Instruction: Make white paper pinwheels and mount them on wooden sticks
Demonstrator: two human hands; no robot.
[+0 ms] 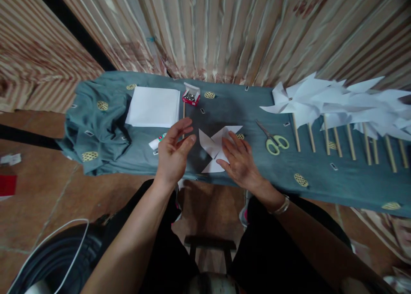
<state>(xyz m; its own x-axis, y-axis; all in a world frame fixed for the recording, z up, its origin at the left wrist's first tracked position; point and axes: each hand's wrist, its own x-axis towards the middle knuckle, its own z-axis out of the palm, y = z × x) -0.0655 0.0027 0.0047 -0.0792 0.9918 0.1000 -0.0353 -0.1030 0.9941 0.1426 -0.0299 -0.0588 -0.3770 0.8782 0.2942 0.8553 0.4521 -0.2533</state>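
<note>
A white paper pinwheel (pixel 213 145) lies flat on the grey-green cloth (pixel 244 109) in front of me. My right hand (pixel 239 161) presses on its right side with the fingers spread. Just left of the pinwheel, my left hand (pixel 173 150) hovers above the cloth, fingers apart, with nothing visible in it. A thin wooden stick (pixel 184 112) lies behind the left hand. A glue stick (pixel 156 142) lies close to its left side.
A stack of white paper (pixel 154 106) and a small red box of pins (pixel 191 97) lie at the back. Green-handled scissors (pixel 272 140) lie to the right. Several finished pinwheels on sticks (pixel 340 105) fill the right end. A striped curtain hangs behind.
</note>
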